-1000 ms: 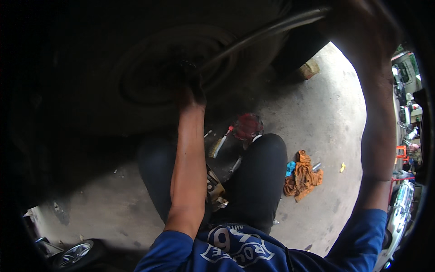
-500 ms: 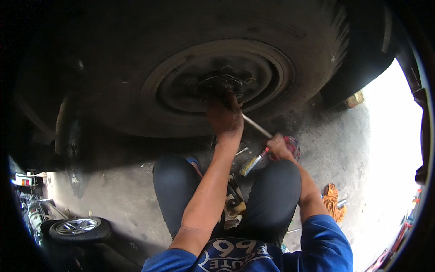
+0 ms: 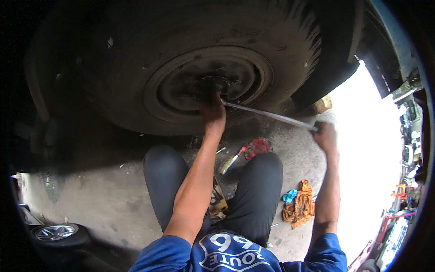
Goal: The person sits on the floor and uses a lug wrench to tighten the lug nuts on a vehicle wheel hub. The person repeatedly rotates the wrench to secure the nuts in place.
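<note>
A large dark vehicle wheel (image 3: 156,97) stands in front of me, its hub (image 3: 206,84) in shadow. From the hub a long silvery metal bar (image 3: 272,115) runs out to the right, tilted slightly downward. My left hand (image 3: 213,115) is closed around the bar's inner end, close against the hub; what the bar fits onto is hidden behind the fingers. Out to the right, my right hand (image 3: 325,137) is wrapped round the bar's far end, a little blurred.
On the concrete floor lie a wire brush (image 3: 228,164) and a red cloth (image 3: 259,148) near my right knee. Farther right are an orange rag (image 3: 301,206) and a blue one (image 3: 290,196). A block (image 3: 323,104) sits behind the tire. A spare wheel (image 3: 56,233) lies at lower left.
My right hand has swung the bar's outer end up and to the right, away from my knee. My left hand stays at the hub. The whole view has shifted somewhat.
</note>
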{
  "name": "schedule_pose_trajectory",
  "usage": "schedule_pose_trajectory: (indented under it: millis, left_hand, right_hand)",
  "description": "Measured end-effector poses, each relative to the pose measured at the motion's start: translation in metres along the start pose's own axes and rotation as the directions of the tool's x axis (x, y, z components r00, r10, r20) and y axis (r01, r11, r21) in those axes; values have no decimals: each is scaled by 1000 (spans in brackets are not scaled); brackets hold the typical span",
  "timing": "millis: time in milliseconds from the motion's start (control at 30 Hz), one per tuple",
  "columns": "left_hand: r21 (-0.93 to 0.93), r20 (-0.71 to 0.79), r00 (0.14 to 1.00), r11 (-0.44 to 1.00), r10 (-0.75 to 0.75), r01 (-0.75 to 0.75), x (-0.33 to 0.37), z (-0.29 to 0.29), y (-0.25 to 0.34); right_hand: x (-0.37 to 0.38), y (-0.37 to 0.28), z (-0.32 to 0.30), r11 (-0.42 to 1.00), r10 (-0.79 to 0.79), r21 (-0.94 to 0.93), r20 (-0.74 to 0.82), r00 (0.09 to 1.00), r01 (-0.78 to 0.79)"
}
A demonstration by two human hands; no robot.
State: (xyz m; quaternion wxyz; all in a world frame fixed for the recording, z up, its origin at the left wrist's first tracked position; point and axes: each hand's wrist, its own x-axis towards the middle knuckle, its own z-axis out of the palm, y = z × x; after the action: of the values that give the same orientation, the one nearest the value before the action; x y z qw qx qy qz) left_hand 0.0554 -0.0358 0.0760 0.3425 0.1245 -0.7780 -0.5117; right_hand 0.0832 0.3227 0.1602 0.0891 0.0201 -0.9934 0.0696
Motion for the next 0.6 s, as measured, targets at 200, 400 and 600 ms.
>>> schedule_pose_trajectory:
  millis: [200,400,600]
  left_hand:
    - [-765,452,775,254,-442,592,13,-2,11]
    - [-800,570,734,-47,-370,598,17,-15,20]
    - [-851,515,807,-289,-290,439,20,0,19]
  right_hand:
    - [23,-105,-186,880,-168,-464,-115,979,96]
    - [-1,-214,-244,581,-607,-776,-214,765,245]
    - [-24,-251,-250,718,-657,-510,-273,703,473]
